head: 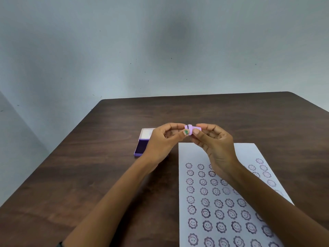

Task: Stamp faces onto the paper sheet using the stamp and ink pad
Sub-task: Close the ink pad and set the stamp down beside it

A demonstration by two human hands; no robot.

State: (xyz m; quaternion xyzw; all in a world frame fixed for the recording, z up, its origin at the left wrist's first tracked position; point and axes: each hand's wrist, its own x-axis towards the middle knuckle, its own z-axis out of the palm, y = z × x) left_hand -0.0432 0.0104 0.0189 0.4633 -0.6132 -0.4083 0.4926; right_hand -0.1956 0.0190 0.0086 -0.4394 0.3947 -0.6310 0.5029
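A small lilac stamp (192, 130) lies sideways in the air between both hands, above the table. My left hand (164, 139) pinches its left end with thumb and fingertips; my right hand (215, 145) grips its right end. The white paper sheet (188, 152) lies below and to the right, covered with several rows of purple flower-shaped smiling faces; its top strip is blank. The open purple ink pad (140, 147) sits to the left of the sheet, partly hidden behind my left hand, its pale lid (146, 133) tipped back.
The dark wooden table (99, 175) runs to a grey wall behind. Its far edge and left edge are in view. My forearms cross the near part of the table and cover part of the sheet.
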